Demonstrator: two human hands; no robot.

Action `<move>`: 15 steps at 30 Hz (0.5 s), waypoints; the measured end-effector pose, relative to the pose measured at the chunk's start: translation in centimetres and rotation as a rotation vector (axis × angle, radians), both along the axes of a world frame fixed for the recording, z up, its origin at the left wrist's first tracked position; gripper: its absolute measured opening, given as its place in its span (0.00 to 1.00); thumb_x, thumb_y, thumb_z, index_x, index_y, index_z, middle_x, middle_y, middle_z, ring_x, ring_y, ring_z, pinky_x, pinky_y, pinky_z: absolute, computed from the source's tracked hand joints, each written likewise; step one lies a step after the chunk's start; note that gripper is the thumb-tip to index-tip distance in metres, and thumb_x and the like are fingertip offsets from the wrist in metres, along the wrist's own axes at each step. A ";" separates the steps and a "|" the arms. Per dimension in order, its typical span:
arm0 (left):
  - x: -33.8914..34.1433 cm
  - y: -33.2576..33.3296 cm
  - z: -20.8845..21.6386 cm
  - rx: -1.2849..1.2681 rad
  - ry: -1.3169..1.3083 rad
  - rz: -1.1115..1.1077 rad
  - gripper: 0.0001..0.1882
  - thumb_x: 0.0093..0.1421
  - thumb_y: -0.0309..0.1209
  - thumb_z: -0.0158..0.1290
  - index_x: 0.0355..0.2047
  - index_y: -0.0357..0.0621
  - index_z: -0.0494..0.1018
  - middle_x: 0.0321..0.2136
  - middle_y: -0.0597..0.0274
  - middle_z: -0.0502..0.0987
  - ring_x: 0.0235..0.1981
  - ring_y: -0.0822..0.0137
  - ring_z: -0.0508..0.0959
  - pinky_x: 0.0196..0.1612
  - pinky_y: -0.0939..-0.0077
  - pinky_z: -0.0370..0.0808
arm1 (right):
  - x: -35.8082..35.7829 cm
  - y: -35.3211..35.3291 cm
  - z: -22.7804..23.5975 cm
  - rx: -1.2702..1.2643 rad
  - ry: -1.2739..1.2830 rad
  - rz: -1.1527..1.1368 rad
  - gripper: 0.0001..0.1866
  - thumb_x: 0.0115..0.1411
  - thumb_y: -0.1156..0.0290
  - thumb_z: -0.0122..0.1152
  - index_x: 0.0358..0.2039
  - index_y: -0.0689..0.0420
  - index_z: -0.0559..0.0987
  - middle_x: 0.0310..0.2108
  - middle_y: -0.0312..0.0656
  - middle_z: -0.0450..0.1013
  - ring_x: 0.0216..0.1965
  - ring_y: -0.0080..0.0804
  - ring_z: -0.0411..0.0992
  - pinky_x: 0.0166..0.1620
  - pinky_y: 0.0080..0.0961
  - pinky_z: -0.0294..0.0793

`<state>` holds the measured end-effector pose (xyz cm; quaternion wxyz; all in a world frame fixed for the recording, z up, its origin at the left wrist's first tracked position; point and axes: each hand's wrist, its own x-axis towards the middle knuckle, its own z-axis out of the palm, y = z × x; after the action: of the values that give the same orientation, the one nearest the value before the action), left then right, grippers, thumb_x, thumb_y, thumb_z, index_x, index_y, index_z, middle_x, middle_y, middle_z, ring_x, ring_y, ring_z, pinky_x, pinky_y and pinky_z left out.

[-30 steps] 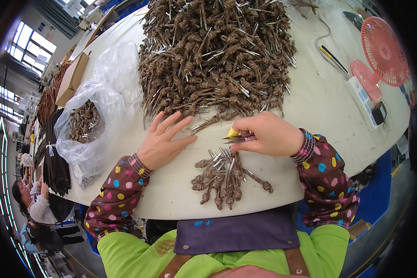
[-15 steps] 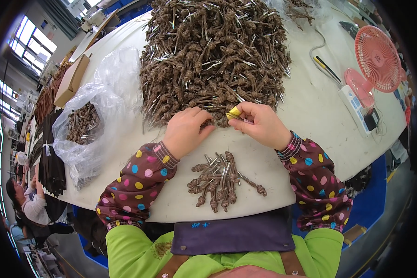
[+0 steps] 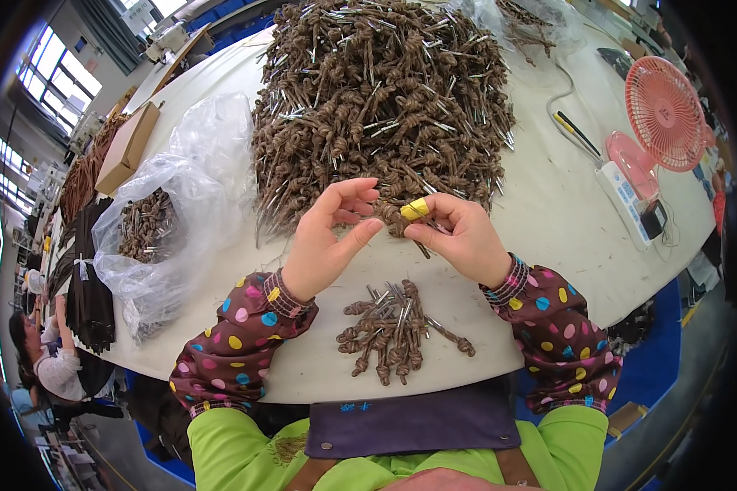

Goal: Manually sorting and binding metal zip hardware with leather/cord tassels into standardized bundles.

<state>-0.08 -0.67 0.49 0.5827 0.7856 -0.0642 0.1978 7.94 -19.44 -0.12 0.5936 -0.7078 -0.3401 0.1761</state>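
A big heap of knotted brown cords (image 3: pixel 377 106) with silvery metal tips covers the far middle of the table. At its near edge, my right hand (image 3: pixel 465 237) pinches one knotted cord (image 3: pixel 396 226) between thumb and index finger, and a dark end sticks out below the thumb. Yellow tape (image 3: pixel 415 209) wraps that index finger. My left hand (image 3: pixel 329 245) is open just left of the cord, thumb and fingers apart, with nothing in it. Between my forearms lies a small pile of similar knotted cords (image 3: pixel 389 331), their metal tips mostly pointing inward.
Left of the heap, a clear plastic bag (image 3: pixel 192 184) holds more knotted cords. Beyond it are a cardboard box (image 3: pixel 128 147) and a dark strap bundle (image 3: pixel 90 278). At right stand a pink fan (image 3: pixel 665 114), a white power strip (image 3: pixel 622 200) and a yellow-black pen (image 3: pixel 576 127). A person (image 3: pixel 45 352) sits far left.
My left hand has come away from the heap's edge and its fingers have spread. My right hand has tilted, and the knotted cord now shows in its pinch.
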 end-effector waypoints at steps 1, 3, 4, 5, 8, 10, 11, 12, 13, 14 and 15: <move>0.0 0.3 0.3 -0.001 0.000 -0.002 0.16 0.53 0.27 0.56 0.44 0.42 0.70 0.35 0.64 0.74 0.37 0.73 0.72 0.40 0.78 0.69 | 0.3 0.0 -0.3 -0.001 0.000 -0.002 0.11 0.52 0.71 0.62 0.35 0.62 0.75 0.19 0.28 0.67 0.18 0.10 0.57 0.22 0.12 0.57; -0.3 1.0 1.7 0.658 -0.260 0.174 0.18 0.49 0.27 0.58 0.42 0.46 0.72 0.36 0.63 0.74 0.39 0.66 0.72 0.44 0.71 0.67 | 0.7 0.1 -1.1 0.062 -0.017 -0.027 0.09 0.52 0.71 0.61 0.34 0.61 0.76 0.16 0.27 0.64 0.17 0.10 0.56 0.21 0.13 0.56; -0.4 1.0 2.2 0.767 -0.315 0.191 0.15 0.47 0.24 0.58 0.38 0.46 0.74 0.36 0.60 0.74 0.37 0.61 0.72 0.46 0.69 0.65 | 0.7 0.0 -1.1 0.061 -0.017 -0.029 0.09 0.52 0.71 0.61 0.34 0.61 0.76 0.16 0.27 0.64 0.17 0.10 0.56 0.21 0.13 0.56; -0.3 1.1 2.1 0.765 -0.316 0.189 0.15 0.47 0.24 0.58 0.38 0.46 0.74 0.36 0.60 0.74 0.37 0.61 0.72 0.46 0.69 0.65 | 0.5 0.0 -0.8 0.044 0.007 -0.025 0.09 0.52 0.72 0.61 0.34 0.61 0.76 0.16 0.27 0.65 0.17 0.10 0.56 0.21 0.13 0.56; -0.3 1.4 1.7 0.935 -0.414 0.231 0.14 0.45 0.24 0.59 0.35 0.48 0.76 0.35 0.65 0.75 0.36 0.63 0.73 0.47 0.66 0.64 | 0.2 -0.1 -0.1 -0.019 0.023 0.004 0.10 0.52 0.72 0.61 0.34 0.61 0.76 0.17 0.27 0.66 0.18 0.11 0.57 0.22 0.13 0.57; -0.3 1.2 1.4 1.023 -0.494 0.295 0.12 0.46 0.27 0.59 0.34 0.52 0.75 0.34 0.73 0.74 0.36 0.71 0.72 0.50 0.66 0.61 | 0.0 -0.1 0.0 -0.067 0.010 0.018 0.10 0.53 0.72 0.61 0.34 0.61 0.76 0.19 0.28 0.67 0.19 0.11 0.58 0.23 0.13 0.59; -0.3 1.3 1.4 1.023 -0.493 0.298 0.12 0.46 0.27 0.59 0.34 0.52 0.75 0.34 0.73 0.74 0.36 0.71 0.72 0.50 0.66 0.61 | 0.0 0.1 -0.2 -0.007 0.060 0.047 0.10 0.53 0.72 0.61 0.35 0.62 0.76 0.21 0.28 0.68 0.21 0.11 0.60 0.24 0.12 0.61; -0.2 1.3 1.2 1.012 -0.500 0.295 0.11 0.46 0.27 0.59 0.33 0.52 0.75 0.32 0.74 0.74 0.36 0.71 0.72 0.51 0.65 0.60 | -0.1 0.1 -0.4 0.052 0.111 0.073 0.10 0.53 0.72 0.60 0.35 0.62 0.75 0.23 0.29 0.70 0.22 0.11 0.61 0.26 0.12 0.63; -0.2 1.3 1.1 1.002 -0.506 0.291 0.10 0.46 0.27 0.59 0.32 0.52 0.75 0.31 0.74 0.74 0.35 0.72 0.72 0.52 0.65 0.59 | -0.1 0.1 -0.4 0.049 0.110 0.073 0.10 0.53 0.72 0.60 0.35 0.62 0.75 0.23 0.29 0.70 0.22 0.11 0.61 0.26 0.12 0.63; -0.2 1.3 1.1 0.999 -0.506 0.292 0.10 0.46 0.27 0.59 0.32 0.52 0.75 0.31 0.74 0.74 0.35 0.72 0.72 0.52 0.65 0.59 | -0.1 0.1 -0.5 0.068 0.175 0.099 0.11 0.53 0.72 0.60 0.36 0.62 0.75 0.24 0.29 0.71 0.23 0.12 0.63 0.28 0.13 0.64; -0.2 1.1 1.3 0.966 -0.480 0.263 0.10 0.46 0.25 0.58 0.31 0.50 0.75 0.30 0.72 0.75 0.34 0.70 0.74 0.52 0.63 0.61 | 0.0 0.1 -0.5 0.092 0.241 0.127 0.11 0.54 0.72 0.60 0.37 0.62 0.75 0.26 0.30 0.72 0.25 0.12 0.65 0.30 0.13 0.66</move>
<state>-0.31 0.47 1.82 0.0954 0.8978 -0.1802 0.3905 7.90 -19.32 -0.61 0.6497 -0.6306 -0.3180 0.2812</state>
